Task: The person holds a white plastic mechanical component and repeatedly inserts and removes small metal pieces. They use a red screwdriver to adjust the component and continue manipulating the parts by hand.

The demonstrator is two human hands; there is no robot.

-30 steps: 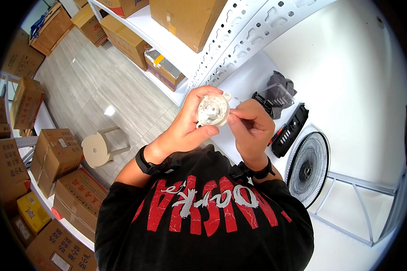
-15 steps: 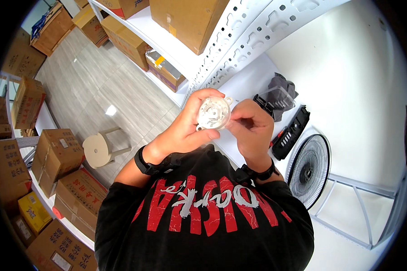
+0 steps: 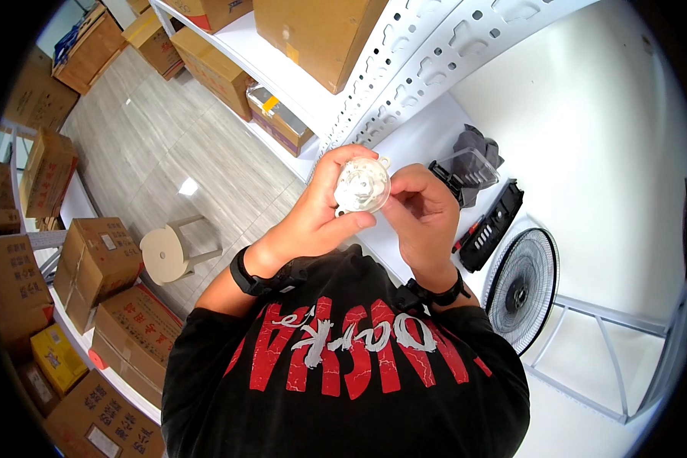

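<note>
A small round white plastic housing [image 3: 356,182] with mounting ears sits in my left hand [image 3: 313,220], fingers curled round its far side and thumb along its near edge. Over its face lies a clear round cover [image 3: 381,195], set a little toward the right. My right hand [image 3: 426,214] pinches the right edge of this cover between thumb and forefinger. The exact fingertip contact is partly hidden. Both hands are close together in front of my chest.
Beyond my hands stands a white perforated shelf upright [image 3: 427,61] beside shelves of cardboard boxes. To the right are a clear plastic box [image 3: 475,166], a black slotted part [image 3: 492,225] and a round fan grille [image 3: 520,291]. A beige stool [image 3: 165,256] stands left.
The clear cover now shows shifted and tilted slightly to the right against the white housing. My right hand has moved slightly left and up; my left hand keeps its hold.
</note>
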